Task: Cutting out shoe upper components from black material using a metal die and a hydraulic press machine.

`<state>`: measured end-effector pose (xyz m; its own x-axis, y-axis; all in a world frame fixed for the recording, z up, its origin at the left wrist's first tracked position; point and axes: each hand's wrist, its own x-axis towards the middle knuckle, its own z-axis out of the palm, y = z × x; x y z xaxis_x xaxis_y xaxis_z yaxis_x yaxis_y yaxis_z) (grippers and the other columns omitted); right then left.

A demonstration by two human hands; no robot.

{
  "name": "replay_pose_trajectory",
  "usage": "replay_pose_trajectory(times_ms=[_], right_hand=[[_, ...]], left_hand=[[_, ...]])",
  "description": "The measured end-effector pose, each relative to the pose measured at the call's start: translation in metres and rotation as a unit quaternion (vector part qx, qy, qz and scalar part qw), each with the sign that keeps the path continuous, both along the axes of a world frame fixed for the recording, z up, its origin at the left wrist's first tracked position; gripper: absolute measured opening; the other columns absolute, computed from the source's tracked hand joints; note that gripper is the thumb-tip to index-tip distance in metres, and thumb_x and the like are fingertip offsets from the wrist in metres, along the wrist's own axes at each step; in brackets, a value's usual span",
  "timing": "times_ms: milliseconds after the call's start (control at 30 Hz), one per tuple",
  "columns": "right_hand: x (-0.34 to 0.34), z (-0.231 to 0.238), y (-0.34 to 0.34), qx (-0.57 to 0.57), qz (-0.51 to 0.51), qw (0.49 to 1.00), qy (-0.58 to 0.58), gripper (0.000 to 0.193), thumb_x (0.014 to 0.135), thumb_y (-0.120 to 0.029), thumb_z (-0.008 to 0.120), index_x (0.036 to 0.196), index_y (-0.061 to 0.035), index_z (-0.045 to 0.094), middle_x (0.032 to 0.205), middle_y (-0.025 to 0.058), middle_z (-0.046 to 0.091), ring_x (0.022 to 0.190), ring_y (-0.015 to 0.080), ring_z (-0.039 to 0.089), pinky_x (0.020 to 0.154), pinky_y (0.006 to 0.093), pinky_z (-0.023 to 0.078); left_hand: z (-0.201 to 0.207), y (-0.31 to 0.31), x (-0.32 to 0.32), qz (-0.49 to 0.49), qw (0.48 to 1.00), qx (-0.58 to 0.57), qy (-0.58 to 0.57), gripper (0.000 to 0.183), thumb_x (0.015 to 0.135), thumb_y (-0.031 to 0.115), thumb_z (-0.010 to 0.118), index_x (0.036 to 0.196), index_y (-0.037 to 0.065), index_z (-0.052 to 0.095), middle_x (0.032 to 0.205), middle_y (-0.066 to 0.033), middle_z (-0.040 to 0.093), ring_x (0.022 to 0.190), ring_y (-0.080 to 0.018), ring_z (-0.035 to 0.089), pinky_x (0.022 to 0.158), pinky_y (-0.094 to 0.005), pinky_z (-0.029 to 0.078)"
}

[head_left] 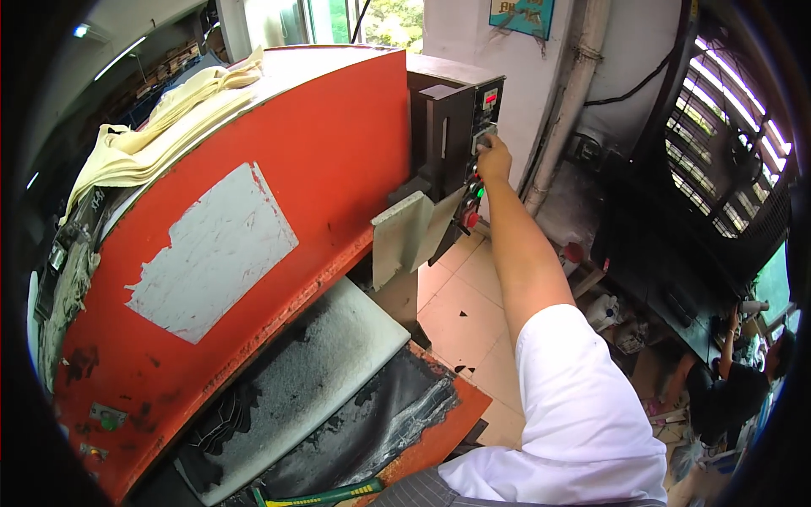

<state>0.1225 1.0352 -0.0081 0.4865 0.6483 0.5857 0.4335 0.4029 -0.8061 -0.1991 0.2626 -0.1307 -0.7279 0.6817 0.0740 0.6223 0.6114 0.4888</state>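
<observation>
My right arm, in a white sleeve, reaches forward to the black control panel (487,108) on the right end of a large red machine (338,135). There my right hand (495,160) is closed, its fingers pinching a small dark knob (483,144) that they partly cover. Just below the hand, the panel carries a lit green button (481,193) and a red button (470,220). A small red display (491,99) glows above it. My left hand is out of view.
Under the red housing lies a grey-white pad (338,329) with black smudges. A green-and-yellow handle (329,493) rests at the near edge. Yellowish cloths (160,135) are heaped on top. At right stand a pipe (570,110), a large black fan (726,144) and another person (726,397).
</observation>
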Motion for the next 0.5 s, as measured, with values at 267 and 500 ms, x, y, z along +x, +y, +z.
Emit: replay_pose_trajectory(times_ms=[267, 500], right_hand=[[0.024, -0.014, 0.008, 0.048, 0.006, 0.999, -0.015, 0.029, 0.080, -0.009, 0.066, 0.109, -0.0062, 0.064, 0.105, 0.0200, 0.063, 0.100, 0.0355, 0.061, 0.087, 0.0396, 0.048], [-0.029, -0.022, 0.026, -0.011, 0.069, 0.994, 0.086, 0.030, 0.079, -0.011, 0.068, 0.108, -0.0058, 0.065, 0.098, 0.0206, 0.065, 0.092, 0.0371, 0.064, 0.081, 0.0395, 0.051]], left_hand=[[0.012, 0.025, 0.016, 0.033, 0.995, -0.082, 0.037, 0.020, 0.081, 0.016, 0.065, 0.090, -0.001, 0.063, 0.077, -0.0130, 0.061, 0.072, -0.0243, 0.055, 0.067, -0.0358, 0.045], [0.027, 0.029, 0.033, 0.135, 0.989, -0.046, -0.029, 0.024, 0.084, 0.020, 0.062, 0.088, -0.004, 0.061, 0.077, -0.0144, 0.061, 0.069, -0.0234, 0.053, 0.068, -0.0359, 0.044]])
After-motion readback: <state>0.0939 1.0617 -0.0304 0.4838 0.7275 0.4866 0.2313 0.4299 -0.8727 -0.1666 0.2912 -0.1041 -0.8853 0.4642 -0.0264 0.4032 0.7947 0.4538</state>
